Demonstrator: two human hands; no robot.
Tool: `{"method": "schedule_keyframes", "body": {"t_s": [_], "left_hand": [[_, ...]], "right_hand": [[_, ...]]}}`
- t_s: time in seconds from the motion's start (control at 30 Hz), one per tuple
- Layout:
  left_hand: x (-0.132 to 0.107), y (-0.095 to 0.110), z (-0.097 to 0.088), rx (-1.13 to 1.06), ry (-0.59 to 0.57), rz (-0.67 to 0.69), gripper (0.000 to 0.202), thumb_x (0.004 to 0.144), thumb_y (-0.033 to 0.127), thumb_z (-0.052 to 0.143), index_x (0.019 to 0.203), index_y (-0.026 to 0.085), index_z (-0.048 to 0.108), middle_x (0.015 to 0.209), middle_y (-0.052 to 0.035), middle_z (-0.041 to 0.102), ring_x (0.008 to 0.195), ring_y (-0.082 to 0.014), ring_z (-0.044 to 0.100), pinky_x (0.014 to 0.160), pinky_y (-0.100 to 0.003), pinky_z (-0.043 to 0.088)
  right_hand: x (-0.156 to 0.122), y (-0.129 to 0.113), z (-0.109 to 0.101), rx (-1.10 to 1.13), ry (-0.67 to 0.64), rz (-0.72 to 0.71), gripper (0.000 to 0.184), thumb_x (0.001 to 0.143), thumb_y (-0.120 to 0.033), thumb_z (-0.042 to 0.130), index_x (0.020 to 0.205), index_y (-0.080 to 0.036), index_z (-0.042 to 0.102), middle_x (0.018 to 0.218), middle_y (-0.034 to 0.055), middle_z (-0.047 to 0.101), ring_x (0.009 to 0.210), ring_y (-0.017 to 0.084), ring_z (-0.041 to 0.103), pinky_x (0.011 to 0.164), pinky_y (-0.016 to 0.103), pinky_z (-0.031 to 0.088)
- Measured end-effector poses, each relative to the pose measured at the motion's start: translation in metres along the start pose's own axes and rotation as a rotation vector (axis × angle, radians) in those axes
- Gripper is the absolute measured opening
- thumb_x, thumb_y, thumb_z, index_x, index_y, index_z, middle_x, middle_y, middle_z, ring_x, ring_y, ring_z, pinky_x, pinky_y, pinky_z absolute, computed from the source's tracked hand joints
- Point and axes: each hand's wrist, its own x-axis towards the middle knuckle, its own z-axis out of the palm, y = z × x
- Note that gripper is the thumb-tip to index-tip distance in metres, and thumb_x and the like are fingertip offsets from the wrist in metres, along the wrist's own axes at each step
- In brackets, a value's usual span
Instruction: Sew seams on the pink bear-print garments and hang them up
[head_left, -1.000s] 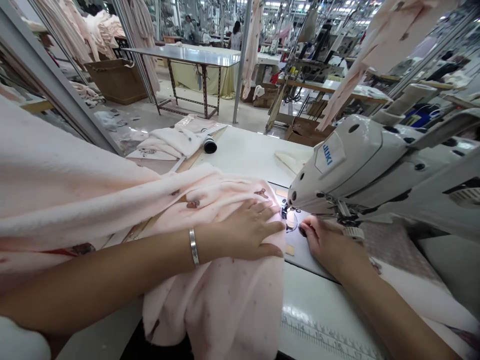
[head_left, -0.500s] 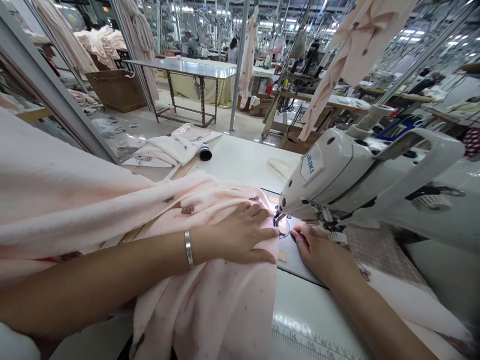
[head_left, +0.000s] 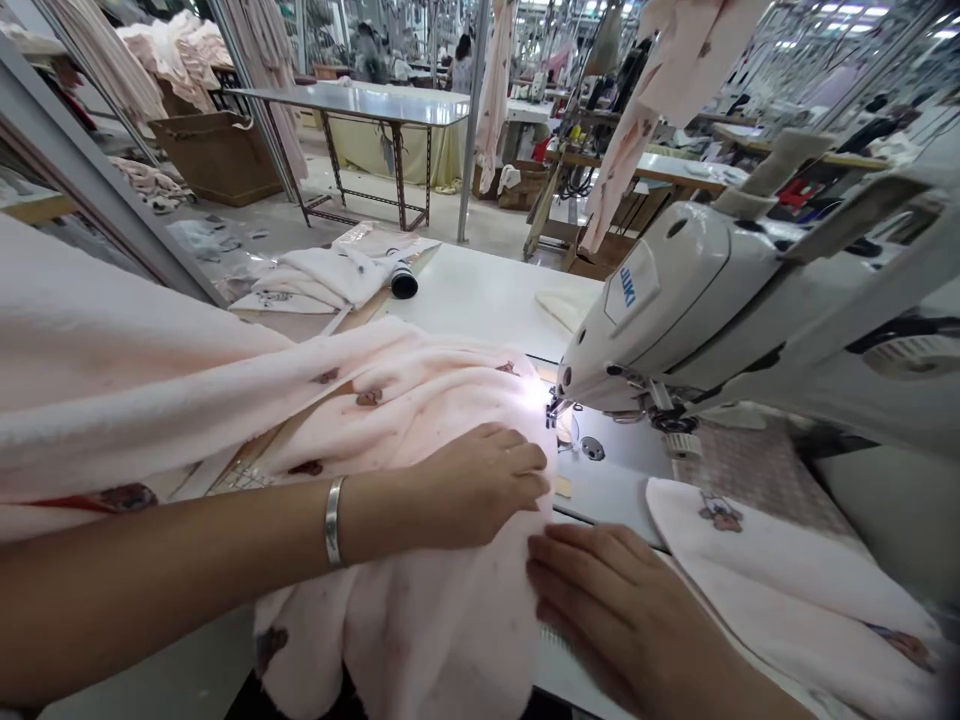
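Observation:
Pale pink plush fabric (head_left: 420, 420) with small printed figures lies in folds across the table, its right edge running to the presser foot (head_left: 553, 410) of a white sewing machine (head_left: 675, 300). My left hand (head_left: 480, 485), fingers curled together, grips the fabric just in front of the foot. Lower down the same edge, my right hand (head_left: 615, 590) closes its fingertips on the cloth; its thumb is mostly hidden. A bright lamp glows at the needle area. To the right of the foot, a round metal disc (head_left: 592, 448) sits on the machine bed.
Another pink printed piece (head_left: 787, 570) rests at the right under the machine arm. Behind the fabric are folded white cloth (head_left: 322, 275) and a dark-ended roll (head_left: 403, 281). A metal post (head_left: 472, 130) and a steel-topped table (head_left: 360, 103) stand beyond.
My right hand has left the spot beside the needle and come down toward me to the fabric edge. My left hand has drawn its spread fingers in and slid slightly nearer to me.

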Motion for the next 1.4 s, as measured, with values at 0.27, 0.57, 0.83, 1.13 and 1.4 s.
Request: {"method": "schedule_keyframes", "body": {"t_s": [0.27, 0.57, 0.83, 1.13, 1.4], "left_hand": [[0.03, -0.04, 0.005, -0.08, 0.013, -0.041, 0.026, 0.097, 0.027, 0.04, 0.096, 0.017, 0.064, 0.101, -0.0029, 0.063, 0.093, -0.0152, 0.053, 0.087, -0.032, 0.04], [0.041, -0.051, -0.008, -0.141, -0.015, -0.15, 0.021, 0.093, 0.019, 0.042, 0.092, 0.018, 0.063, 0.095, -0.002, 0.064, 0.09, -0.0154, 0.056, 0.083, -0.031, 0.041], [0.038, -0.044, -0.011, -0.076, 0.021, -0.286, 0.02, 0.094, 0.025, 0.04, 0.102, 0.011, 0.053, 0.103, -0.0081, 0.059, 0.092, -0.0192, 0.055, 0.084, -0.034, 0.042], [0.089, -0.098, -0.015, -0.027, 0.015, -0.279, 0.015, 0.09, 0.019, 0.043, 0.097, 0.012, 0.054, 0.096, -0.0084, 0.059, 0.09, -0.019, 0.054, 0.086, -0.033, 0.04], [0.008, -0.003, -0.03, -0.131, 0.002, -0.321, 0.024, 0.083, 0.039, 0.055, 0.089, 0.016, 0.053, 0.091, -0.0072, 0.054, 0.084, -0.022, 0.047, 0.073, -0.037, 0.041]], "right_hand": [[0.011, 0.04, 0.005, 0.002, -0.013, 0.106, 0.017, 0.088, -0.014, 0.053, 0.102, -0.016, 0.064, 0.106, 0.0057, 0.067, 0.091, 0.019, 0.057, 0.074, 0.034, 0.045], [0.009, 0.049, 0.006, -0.029, 0.014, 0.314, 0.018, 0.091, -0.028, 0.051, 0.1, -0.016, 0.061, 0.092, 0.0077, 0.063, 0.08, 0.018, 0.058, 0.067, 0.033, 0.046], [0.013, 0.046, 0.015, -0.058, -0.123, 0.511, 0.029, 0.093, -0.038, 0.043, 0.071, -0.021, 0.053, 0.072, 0.002, 0.054, 0.066, 0.016, 0.055, 0.06, 0.029, 0.041], [-0.007, 0.094, -0.003, -0.216, -0.086, 0.613, 0.029, 0.092, -0.036, 0.038, 0.094, -0.024, 0.065, 0.086, 0.0088, 0.065, 0.08, 0.024, 0.061, 0.062, 0.033, 0.045], [0.011, 0.05, 0.009, 0.03, -0.13, 0.214, 0.022, 0.089, -0.027, 0.05, 0.108, -0.02, 0.059, 0.089, 0.0066, 0.058, 0.081, 0.02, 0.052, 0.07, 0.035, 0.039]]}}
